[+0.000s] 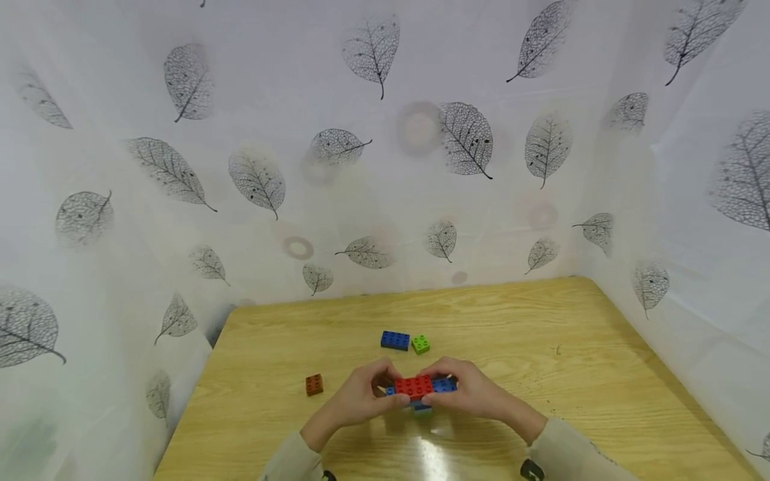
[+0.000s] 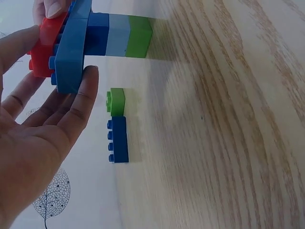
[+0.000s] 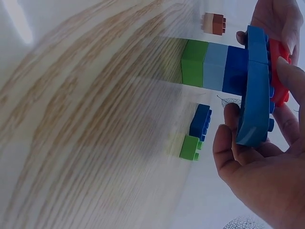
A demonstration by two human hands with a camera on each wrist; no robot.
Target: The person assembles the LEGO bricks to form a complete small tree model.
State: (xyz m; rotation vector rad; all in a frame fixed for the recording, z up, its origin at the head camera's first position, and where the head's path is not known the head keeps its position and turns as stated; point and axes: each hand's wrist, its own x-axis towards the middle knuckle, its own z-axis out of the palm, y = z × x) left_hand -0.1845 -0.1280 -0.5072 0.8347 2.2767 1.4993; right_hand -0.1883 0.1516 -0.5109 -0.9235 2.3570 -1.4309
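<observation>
Between the surface's side edges, left hand and right hand, clamped on red brick and underlying blue bricks, should press evenly.

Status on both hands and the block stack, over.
Left hand, right hand gripping stack near top. Upright, red brick uppermost. Loose blue brick, green brick behind; nothing seen blocking.

The left hand is pointing to two o'clock and the right hand to ten, both holding on.
</observation>
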